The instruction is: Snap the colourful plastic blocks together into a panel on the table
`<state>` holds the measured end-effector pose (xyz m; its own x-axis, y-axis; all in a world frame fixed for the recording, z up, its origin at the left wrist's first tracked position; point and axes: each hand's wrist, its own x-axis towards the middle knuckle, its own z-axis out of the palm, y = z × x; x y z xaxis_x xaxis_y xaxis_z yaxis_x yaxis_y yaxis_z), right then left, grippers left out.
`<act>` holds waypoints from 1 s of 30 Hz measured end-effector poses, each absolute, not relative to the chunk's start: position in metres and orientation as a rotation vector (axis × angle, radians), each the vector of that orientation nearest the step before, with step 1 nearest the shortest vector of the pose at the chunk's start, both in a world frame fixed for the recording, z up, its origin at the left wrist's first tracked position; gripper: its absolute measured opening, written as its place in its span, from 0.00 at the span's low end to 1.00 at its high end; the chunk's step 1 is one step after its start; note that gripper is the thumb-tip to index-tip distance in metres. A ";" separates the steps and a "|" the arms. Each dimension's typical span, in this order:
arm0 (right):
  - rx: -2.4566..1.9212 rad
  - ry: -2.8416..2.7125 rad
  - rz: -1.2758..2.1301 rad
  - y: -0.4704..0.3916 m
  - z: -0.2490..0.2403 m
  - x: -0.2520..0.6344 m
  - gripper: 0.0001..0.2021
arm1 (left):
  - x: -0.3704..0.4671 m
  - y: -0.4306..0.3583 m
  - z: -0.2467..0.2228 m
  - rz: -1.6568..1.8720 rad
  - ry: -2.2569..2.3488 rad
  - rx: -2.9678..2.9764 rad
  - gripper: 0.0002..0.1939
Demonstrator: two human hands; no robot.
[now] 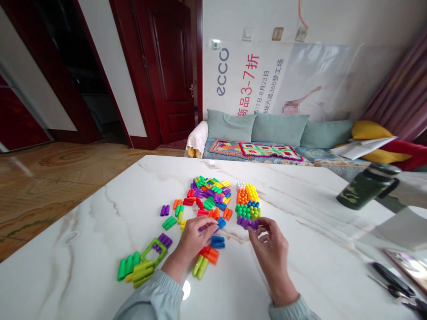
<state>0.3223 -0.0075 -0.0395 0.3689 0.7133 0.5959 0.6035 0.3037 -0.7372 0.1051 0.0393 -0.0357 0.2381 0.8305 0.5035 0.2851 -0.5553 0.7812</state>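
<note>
My left hand point(197, 236) is over the middle of the table, fingertips pinched at a blue plastic building block point(221, 223) made of joined tubes. My fingers partly cover that block. To its right, my right hand point(272, 249) has thumb and forefinger closed on the end of a purple building block point(246, 222). This purple one lies at the near edge of a joined block panel point(247, 202) in white, yellow, orange, green and blue, with knobbly tops. Just below my left hand are another blue block point(218, 242), an orange block point(211, 254) and a lime-green block point(200, 266).
A loose pile of coloured blocks point(210, 191) lies beyond my left hand. Several more, with a green frame piece point(155, 251), are at the left. A dark green mug point(362, 186) stands at the right of the white table point(110, 213), with keys point(396, 293) nearer me.
</note>
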 end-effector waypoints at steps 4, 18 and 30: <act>-1.545 -1.399 0.121 -0.004 -0.055 0.332 0.10 | 0.106 0.041 -0.036 1.318 1.013 2.030 0.08; -1.497 -1.423 0.155 0.013 -0.069 0.328 0.10 | 0.104 0.042 -0.043 1.312 1.041 2.056 0.08; -1.390 -1.453 -0.012 0.002 -0.050 0.312 0.08 | 0.105 0.045 -0.040 1.298 1.126 2.087 0.11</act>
<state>0.3121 0.0016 -0.0505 0.2550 0.7071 0.6595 0.7178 0.3186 -0.6191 0.1049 0.0449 -0.0398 0.2301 0.8167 0.5293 0.4088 -0.5747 0.7090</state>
